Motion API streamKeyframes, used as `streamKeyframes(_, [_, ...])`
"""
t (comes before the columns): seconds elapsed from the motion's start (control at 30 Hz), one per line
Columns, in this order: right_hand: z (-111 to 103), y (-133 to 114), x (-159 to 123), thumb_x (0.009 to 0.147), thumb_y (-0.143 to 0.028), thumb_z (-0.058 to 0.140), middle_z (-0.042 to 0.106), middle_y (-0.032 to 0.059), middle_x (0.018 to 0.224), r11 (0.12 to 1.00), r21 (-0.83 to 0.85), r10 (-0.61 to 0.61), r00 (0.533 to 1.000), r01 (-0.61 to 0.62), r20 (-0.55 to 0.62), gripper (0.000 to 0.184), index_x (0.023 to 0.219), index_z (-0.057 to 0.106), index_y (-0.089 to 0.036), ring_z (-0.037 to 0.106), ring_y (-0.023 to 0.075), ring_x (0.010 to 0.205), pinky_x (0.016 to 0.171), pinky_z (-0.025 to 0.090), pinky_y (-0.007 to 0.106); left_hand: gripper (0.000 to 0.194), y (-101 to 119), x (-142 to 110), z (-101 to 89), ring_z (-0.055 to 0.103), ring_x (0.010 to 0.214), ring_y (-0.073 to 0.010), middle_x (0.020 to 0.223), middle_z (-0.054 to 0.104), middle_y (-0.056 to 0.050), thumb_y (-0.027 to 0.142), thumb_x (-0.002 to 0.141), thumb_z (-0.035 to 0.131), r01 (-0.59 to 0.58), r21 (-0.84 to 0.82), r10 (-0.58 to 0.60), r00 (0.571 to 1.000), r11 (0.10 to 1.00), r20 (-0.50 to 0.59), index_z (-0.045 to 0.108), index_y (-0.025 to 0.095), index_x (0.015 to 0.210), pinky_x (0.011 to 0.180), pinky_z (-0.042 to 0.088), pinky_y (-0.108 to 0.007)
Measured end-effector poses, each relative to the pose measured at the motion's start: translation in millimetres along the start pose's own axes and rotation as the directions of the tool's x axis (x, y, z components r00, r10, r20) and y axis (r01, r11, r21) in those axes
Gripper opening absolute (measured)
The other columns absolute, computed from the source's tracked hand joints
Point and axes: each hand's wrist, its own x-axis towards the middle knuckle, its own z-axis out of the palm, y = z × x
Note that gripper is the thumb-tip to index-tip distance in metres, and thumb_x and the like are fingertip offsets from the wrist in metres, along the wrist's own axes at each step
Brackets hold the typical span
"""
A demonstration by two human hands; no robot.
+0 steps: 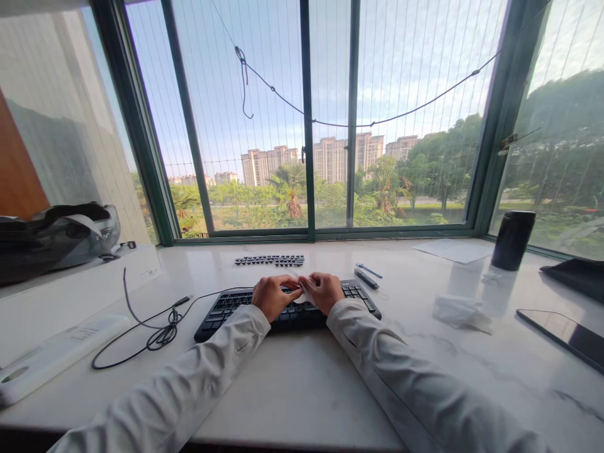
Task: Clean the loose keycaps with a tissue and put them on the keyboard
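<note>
A black keyboard lies on the white countertop, with some keys showing bare spots. Both my hands are above its middle, fingertips meeting. My right hand is closed around a crumpled white tissue. At the tissue's edge, the thumb and fingers of my left hand are pinched together; whatever small thing they hold is hidden. Behind the keyboard, loose black keycaps are laid out in rows. A dark pen-like tool and a thin blue stick lie beyond the keyboard's right end.
A coiled black cable lies left of the keyboard. Farther left are a white power strip and a white box under a black bag. Rightward are crumpled tissue, paper, a black cylinder and a phone.
</note>
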Motion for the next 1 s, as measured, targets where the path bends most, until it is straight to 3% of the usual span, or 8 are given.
streamKeyframes(0.13, [1, 3, 0, 0.083, -0.055, 0.049, 0.066, 0.0027, 0.062, 0.999, 0.029, -0.021, 1.000, 0.020, 0.017, 0.049, 0.076, 0.073, -0.013, 0.054, 0.0116, 0.061, 0.055, 0.032, 0.021, 0.021, 3, -2, -1.8, 0.070, 0.081, -0.0172, 0.078, 0.074, 0.005, 0.046, 0.076, 0.063, -0.003, 0.101, 0.005, 1.000, 0.995, -0.020, 0.073, 0.030, 0.085, 0.071, 0.049, -0.024])
streamKeyframes(0.23, [2, 6, -1, 0.084, -0.047, 0.052, 0.070, 0.0020, 0.071, 0.993, 0.087, -0.083, 0.995, 0.077, 0.064, 0.036, 0.083, 0.073, -0.017, 0.059, 0.0140, 0.067, 0.061, 0.037, 0.022, 0.018, 3, -2, -2.7, 0.070, 0.081, -0.0166, 0.078, 0.074, 0.007, 0.044, 0.076, 0.064, -0.007, 0.173, 0.013, 0.999, 0.985, -0.039, 0.072, 0.032, 0.087, 0.068, 0.047, -0.024])
streamKeyframes(0.4, [0, 6, -1, 0.083, -0.040, 0.054, 0.072, 0.0024, 0.077, 0.990, 0.087, -0.118, 0.991, 0.112, 0.067, 0.028, 0.084, 0.073, -0.020, 0.063, 0.0175, 0.075, 0.066, 0.039, 0.024, 0.018, 1, -1, -2.8, 0.069, 0.083, -0.0168, 0.080, 0.075, 0.007, 0.044, 0.076, 0.064, -0.009, 0.193, 0.017, 0.999, 0.981, -0.041, 0.072, 0.032, 0.086, 0.068, 0.046, -0.024])
streamKeyframes(0.7, [-7, 1, 1, 0.080, -0.055, 0.053, 0.068, 0.0038, 0.066, 0.999, 0.032, -0.001, 0.999, -0.001, 0.050, 0.045, 0.081, 0.075, -0.017, 0.060, 0.0162, 0.065, 0.055, 0.035, 0.023, 0.027, 4, -3, -5.2, 0.069, 0.080, -0.0174, 0.086, 0.075, 0.007, 0.054, 0.074, 0.064, -0.036, 0.201, 0.052, 0.996, 0.979, -0.077, 0.072, 0.033, 0.090, 0.069, 0.046, -0.024])
streamKeyframes(0.9, [1, 7, 5, 0.077, -0.059, 0.054, 0.072, 0.0038, 0.078, 0.952, 0.276, 0.123, 0.991, -0.134, 0.058, 0.048, 0.089, 0.073, -0.016, 0.063, 0.0177, 0.071, 0.060, 0.042, 0.023, 0.024, 1, -1, -5.8, 0.069, 0.076, -0.0151, 0.087, 0.075, 0.008, 0.050, 0.077, 0.063, -0.060, 0.220, 0.087, 0.989, 0.974, -0.119, 0.072, 0.033, 0.092, 0.068, 0.046, -0.023])
streamKeyframes(1.0, [5, 9, 8, 0.077, -0.060, 0.053, 0.072, 0.0029, 0.081, 0.928, 0.350, 0.122, 0.992, -0.125, 0.030, 0.049, 0.091, 0.071, -0.016, 0.064, 0.0180, 0.075, 0.062, 0.043, 0.023, 0.022, 1, 0, -7.0, 0.068, 0.072, -0.0135, 0.086, 0.074, 0.009, 0.047, 0.077, 0.064, -0.072, 0.227, 0.111, 0.980, 0.971, -0.163, 0.072, 0.033, 0.092, 0.068, 0.046, -0.022])
